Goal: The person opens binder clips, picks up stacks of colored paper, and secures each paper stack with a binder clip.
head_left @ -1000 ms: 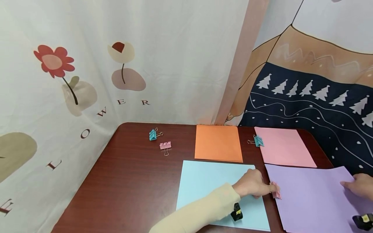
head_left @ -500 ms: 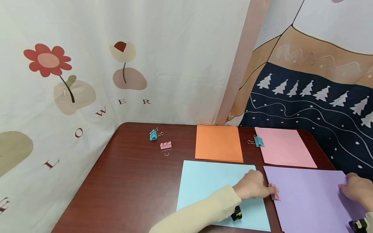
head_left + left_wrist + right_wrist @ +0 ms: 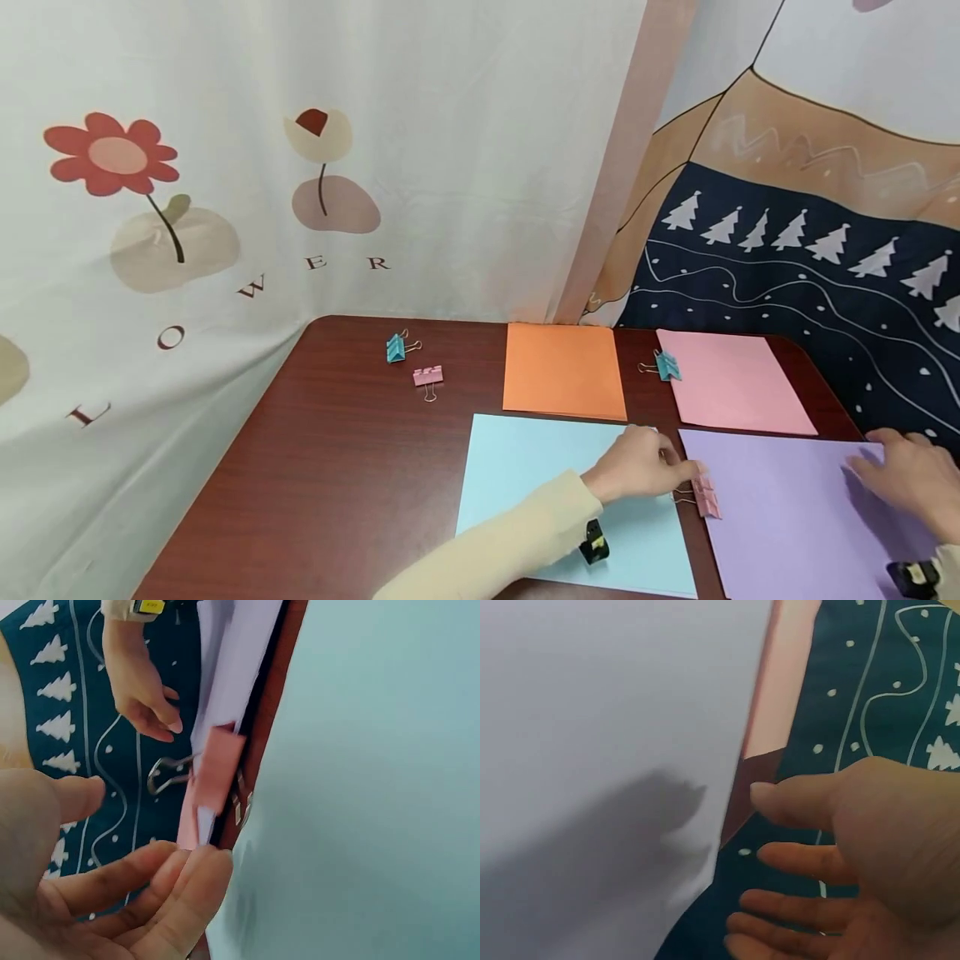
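Observation:
A pink binder clip (image 3: 706,493) sits on the left edge of a purple paper stack (image 3: 787,508), its wire handles spread. My left hand (image 3: 637,462) is beside that clip, over the light blue paper (image 3: 540,467). In the left wrist view the thumb stands apart from the fingers (image 3: 196,889), and the fingertips are at the clip's lower end; whether they touch it I cannot tell. At the purple stack's right edge, my right hand (image 3: 911,479) hovers with fingers loosely spread and nothing in them. The right wrist view shows its thumb (image 3: 795,801) apart from the paper, above its shadow.
Behind the purple stack lies pink paper (image 3: 738,383) with a teal binder clip (image 3: 667,365) on its left edge. Orange paper (image 3: 564,371) is at the back middle. Loose teal (image 3: 396,347) and pink (image 3: 428,377) binder clips lie to its left. Printed curtains (image 3: 450,167) border the table.
My left hand has drawn slightly left off the pink clip, whose wire handle now shows. My right hand has moved left and away from the purple paper's edge.

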The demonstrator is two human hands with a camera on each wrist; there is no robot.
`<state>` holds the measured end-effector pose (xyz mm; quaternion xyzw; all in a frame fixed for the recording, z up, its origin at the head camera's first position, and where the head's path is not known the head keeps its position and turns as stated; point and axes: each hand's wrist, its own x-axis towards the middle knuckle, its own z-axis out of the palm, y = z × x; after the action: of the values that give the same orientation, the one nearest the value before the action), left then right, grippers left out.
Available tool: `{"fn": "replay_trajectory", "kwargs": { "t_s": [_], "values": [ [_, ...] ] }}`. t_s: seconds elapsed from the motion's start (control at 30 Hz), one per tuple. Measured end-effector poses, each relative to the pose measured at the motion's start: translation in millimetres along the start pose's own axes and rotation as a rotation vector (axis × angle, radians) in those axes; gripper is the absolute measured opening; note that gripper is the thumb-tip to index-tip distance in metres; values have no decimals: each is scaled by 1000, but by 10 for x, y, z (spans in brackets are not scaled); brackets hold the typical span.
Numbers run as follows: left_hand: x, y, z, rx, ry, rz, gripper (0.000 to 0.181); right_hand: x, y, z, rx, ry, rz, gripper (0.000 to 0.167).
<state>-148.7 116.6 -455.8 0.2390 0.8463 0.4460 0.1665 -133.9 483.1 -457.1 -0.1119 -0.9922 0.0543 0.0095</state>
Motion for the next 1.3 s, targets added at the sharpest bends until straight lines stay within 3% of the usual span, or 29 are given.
{"fn": "replay_trajectory", "kwargs": {
  "t_s": [0.17,0.63,0.8,0.97,1.3],
  "values": [
    [7,-52,-202,-23,44,13,36,39,-187,-56,78,12,-28,62],
    [6,-380,-862,10,213,-3,64,235,-769,-160,259,100,-327,75],
    [-32,-553,-1089,35,268,36,68,259,-960,-150,280,98,-371,78],
    [-106,-693,-1303,40,317,39,70,281,-1137,-155,293,91,-396,81],
    [-241,-968,-1687,138,415,51,73,318,-1456,-141,299,97,-477,84]
  ]
}}
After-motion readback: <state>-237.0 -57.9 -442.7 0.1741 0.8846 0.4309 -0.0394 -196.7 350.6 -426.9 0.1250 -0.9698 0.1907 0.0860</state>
